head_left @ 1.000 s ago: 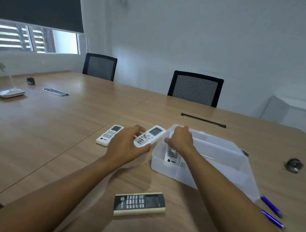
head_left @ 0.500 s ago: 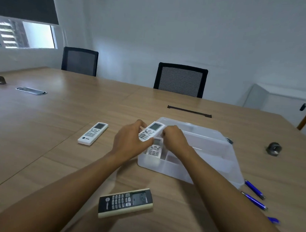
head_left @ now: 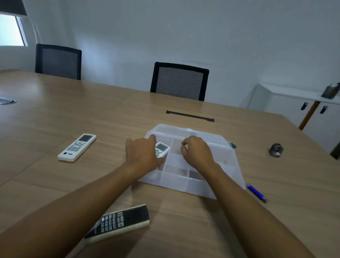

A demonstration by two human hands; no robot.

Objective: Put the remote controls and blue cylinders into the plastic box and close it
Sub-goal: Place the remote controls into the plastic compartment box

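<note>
A translucent plastic box (head_left: 182, 183) with inner dividers stands open on the wooden table. My left hand (head_left: 142, 153) holds a white remote (head_left: 161, 149) down inside the box's left compartment. Over the middle of the box hovers my right hand (head_left: 196, 150), fingers curled, nothing visible in it. A second white remote (head_left: 77, 147) lies on the table to the left. Near me, partly under my left forearm, lies a black remote (head_left: 119, 222). One blue cylinder (head_left: 256, 192) shows by the box's right side.
A small dark round object (head_left: 275, 150) sits on the table at the right. A black cable slot (head_left: 189, 116) lies behind the box. Two black chairs (head_left: 179, 81) stand at the far table edge. A white cabinet (head_left: 304, 108) is at the right.
My left hand has carried the white remote from above the box's left edge down into the left compartment. My right hand has shifted right, over the box's middle. The view has swung rightward.
</note>
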